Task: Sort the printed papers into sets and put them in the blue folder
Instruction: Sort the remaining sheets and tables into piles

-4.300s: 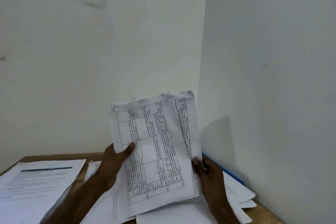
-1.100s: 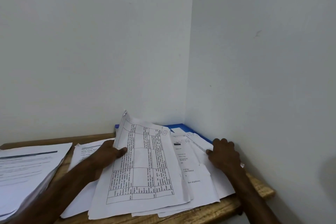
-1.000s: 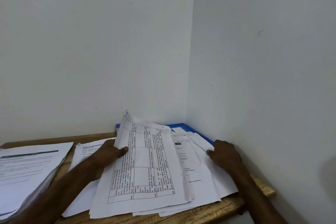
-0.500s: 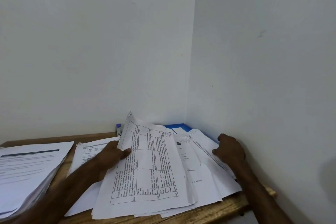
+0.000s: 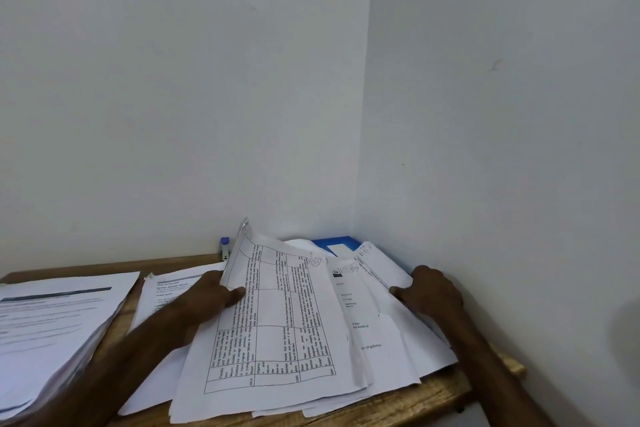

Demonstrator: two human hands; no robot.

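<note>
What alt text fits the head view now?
The left hand grips a printed table sheet and the right hand holds the loose sheets beside it, on a wooden desk. A blue folder peeks out behind them; a paper stack lies far left.

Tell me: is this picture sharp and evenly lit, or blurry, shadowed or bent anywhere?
Head view: soft, even light with no glare; a faint grey shadow blotch on the right wall; print on the white gridded paper sheet reads only partly, and the thick white paper stack at left is smeared; the wall corner leans, a wide-angle bend.
</note>
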